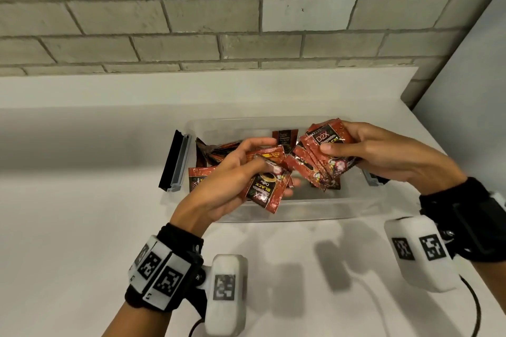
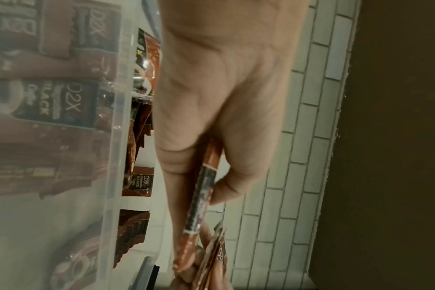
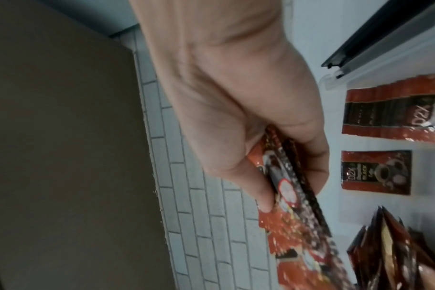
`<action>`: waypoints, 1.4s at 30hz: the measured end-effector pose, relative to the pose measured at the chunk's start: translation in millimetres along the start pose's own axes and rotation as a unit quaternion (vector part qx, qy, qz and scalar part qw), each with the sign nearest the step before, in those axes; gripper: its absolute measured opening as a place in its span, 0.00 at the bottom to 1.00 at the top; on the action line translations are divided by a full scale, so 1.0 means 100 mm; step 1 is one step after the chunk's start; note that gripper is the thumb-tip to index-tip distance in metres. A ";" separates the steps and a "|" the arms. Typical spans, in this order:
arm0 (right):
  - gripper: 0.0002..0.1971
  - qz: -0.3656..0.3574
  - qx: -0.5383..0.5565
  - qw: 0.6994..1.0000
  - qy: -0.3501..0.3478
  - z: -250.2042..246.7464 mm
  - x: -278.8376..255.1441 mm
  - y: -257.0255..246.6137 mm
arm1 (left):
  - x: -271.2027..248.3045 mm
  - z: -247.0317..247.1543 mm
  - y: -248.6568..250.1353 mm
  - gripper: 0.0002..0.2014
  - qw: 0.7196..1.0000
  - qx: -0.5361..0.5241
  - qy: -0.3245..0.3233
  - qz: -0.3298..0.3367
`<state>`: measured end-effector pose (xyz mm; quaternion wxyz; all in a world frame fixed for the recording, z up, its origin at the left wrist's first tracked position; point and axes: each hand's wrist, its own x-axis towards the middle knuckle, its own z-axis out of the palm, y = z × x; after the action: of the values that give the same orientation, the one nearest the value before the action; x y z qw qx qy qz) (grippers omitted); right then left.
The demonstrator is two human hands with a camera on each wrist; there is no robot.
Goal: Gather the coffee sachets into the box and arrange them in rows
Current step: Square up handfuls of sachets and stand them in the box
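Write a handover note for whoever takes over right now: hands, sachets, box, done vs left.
Left hand: grips a few sachets over the box's front left.
Right hand: holds a fanned stack of sachets above the box's right side.
Clear plastic box: open on the white counter, its latch flipped out on the left.
Done: no sachets visible on the counter in the head view; one row stands along the box's left end, one single sachet leans on the back wall.
Left: loose sachets inside are jumbled; square up both handfuls and set them down in rows.
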<state>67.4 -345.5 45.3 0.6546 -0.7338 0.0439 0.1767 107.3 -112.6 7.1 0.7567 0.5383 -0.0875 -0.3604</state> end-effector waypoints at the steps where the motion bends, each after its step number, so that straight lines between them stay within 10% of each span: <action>1: 0.23 -0.001 0.028 1.000 0.012 0.01 -0.01 0.02 | 0.01 -0.01 -0.01 0.21 1.000 -0.007 0.011 0.013; 16: 0.22 0.005 0.225 0.966 0.131 0.64 -0.04 0.42 | 0.08 0.19 -0.14 0.22 0.971 -0.126 0.146 0.142; 23: 0.22 -0.051 0.189 0.968 0.155 0.33 -0.13 0.28 | -0.04 0.07 -0.06 0.07 0.970 -0.042 0.149 0.185; 34: 0.12 -0.165 -0.091 0.979 0.075 -0.08 -0.41 -0.11 | -0.15 -0.07 -0.06 0.15 0.951 0.172 0.106 0.236; 37: 0.12 -0.204 -0.278 0.938 0.024 -0.12 -0.49 -0.29 | -0.21 -0.02 -0.04 0.15 0.957 0.179 0.072 0.217; 42: 0.17 -0.308 -0.558 0.770 -0.024 0.13 -0.37 -0.44 | -0.23 0.08 -0.01 0.17 0.952 0.236 0.068 0.181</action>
<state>43.7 -333.1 97.3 0.1498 -0.9398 -0.3063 -0.0236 86.4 -104.5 15.8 0.6652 0.6995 -0.2146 -0.1491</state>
